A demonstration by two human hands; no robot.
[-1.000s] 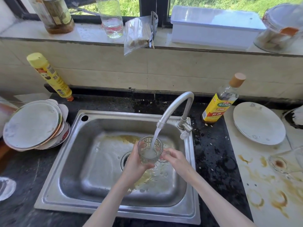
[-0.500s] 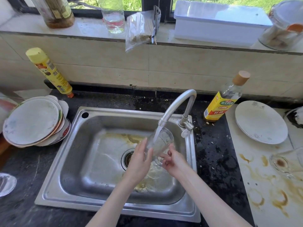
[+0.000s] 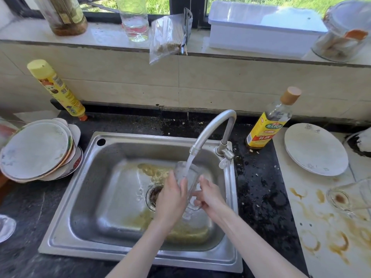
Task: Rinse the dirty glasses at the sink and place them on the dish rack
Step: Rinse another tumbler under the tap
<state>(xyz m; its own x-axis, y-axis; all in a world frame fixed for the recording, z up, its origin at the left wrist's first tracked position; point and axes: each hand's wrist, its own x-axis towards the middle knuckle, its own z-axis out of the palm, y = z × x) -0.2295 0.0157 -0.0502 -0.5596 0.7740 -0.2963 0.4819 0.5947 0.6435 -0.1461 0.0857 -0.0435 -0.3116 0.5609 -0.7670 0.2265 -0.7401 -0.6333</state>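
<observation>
A clear glass (image 3: 190, 177) is tilted under the running tap (image 3: 212, 129) over the steel sink (image 3: 84, 189). My left hand (image 3: 170, 195) grips its left side. My right hand (image 3: 208, 194) holds its base from the right. Water streams onto the glass's upper part. A second dirty glass (image 3: 345, 197) with a brown residue lies on the stained white counter at the right edge. No dish rack is in view.
A stack of plates (image 3: 38, 151) sits left of the sink, a white plate (image 3: 315, 149) to the right. A yellow-labelled bottle (image 3: 269, 123) stands by the tap, a yellow spray can (image 3: 56, 89) at back left. Bottles, a bag and a white box line the windowsill.
The glass went from upright and filling under the stream to tilted with its mouth away from me. Both hands shifted slightly with it.
</observation>
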